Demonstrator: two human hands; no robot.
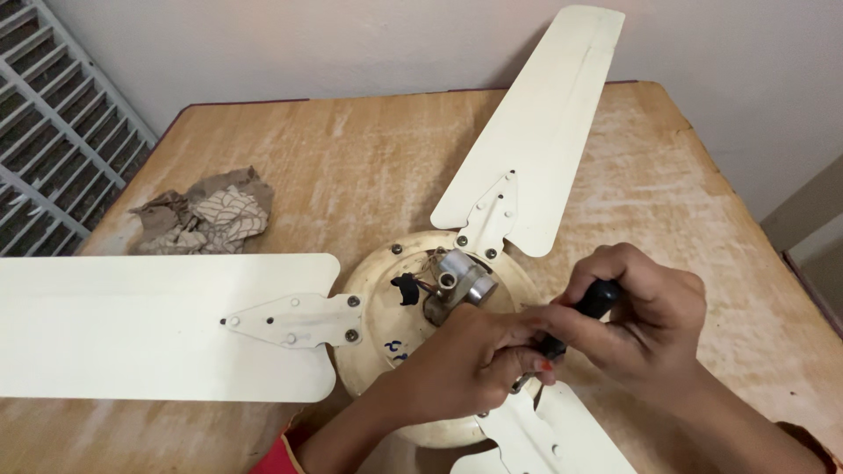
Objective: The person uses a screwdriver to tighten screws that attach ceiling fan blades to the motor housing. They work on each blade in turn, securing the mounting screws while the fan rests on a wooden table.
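A cream ceiling fan lies on a wooden table [369, 158], its round motor housing [378, 298] in the middle with a metal shaft stub [461, 281] on top. One blade [149, 325] reaches left, another blade [540, 114] points to the far right, and a third blade [562, 439] comes toward me. My right hand [645, 320] grips a black-handled screwdriver [588, 307] that points down at the near blade's bracket. My left hand [470, 364] pinches the tool's lower end at the housing, hiding the tip.
A crumpled patterned brown cloth [211, 215] lies at the table's left back. A metal window grille [44, 114] stands beyond the left edge. A plain wall runs behind the table. Bare tabletop shows at the right [702, 219].
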